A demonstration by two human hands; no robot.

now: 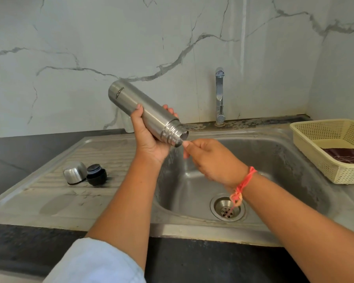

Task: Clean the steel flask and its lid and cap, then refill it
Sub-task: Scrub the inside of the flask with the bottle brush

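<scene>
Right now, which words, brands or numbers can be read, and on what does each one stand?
"MILTON": along the side of the steel flask, near its base; the left hand holds the flask.
No other word, number or sign shows in this view.

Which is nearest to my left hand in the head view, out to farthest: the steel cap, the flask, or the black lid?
1. flask: gripped in the left hand, tilted mouth-down over the sink.
2. black lid: on the drainboard, lower left.
3. steel cap: just left of the lid, farthest.
</scene>
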